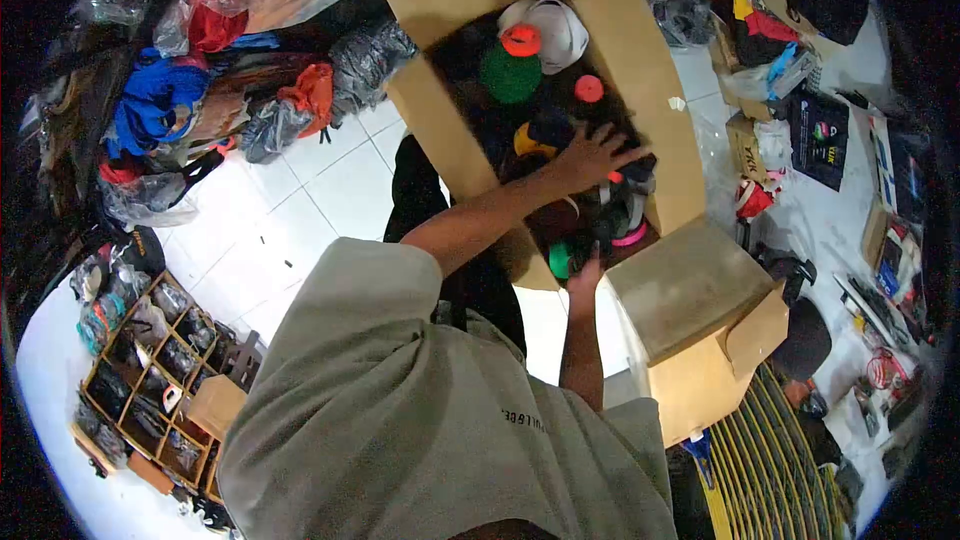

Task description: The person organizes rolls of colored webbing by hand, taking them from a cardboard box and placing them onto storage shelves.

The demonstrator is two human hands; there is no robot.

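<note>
A large open cardboard box [678, 130] stands in front of me, with several round, roll-like things in it. Over its middle, my left hand [597, 157] is held with the fingers spread, near a yellow and dark item [532, 143]. At the box's near end is my right hand [586, 278], beside a small green roll [560, 260] and a pink-edged roll [630, 236]; its fingers are mostly hidden. Farther in lie a large green roll [510, 74], an orange-red roll [521, 39], a white roll [566, 35] and a small red roll [589, 88].
A second cardboard box [690, 290] stands close by on the right. Plastic-wrapped bundles [160, 100] are piled at the left. A wooden compartment rack [150, 380] is at lower left, and a yellow slatted rack [775, 460] at lower right. White floor tiles [310, 185] show between.
</note>
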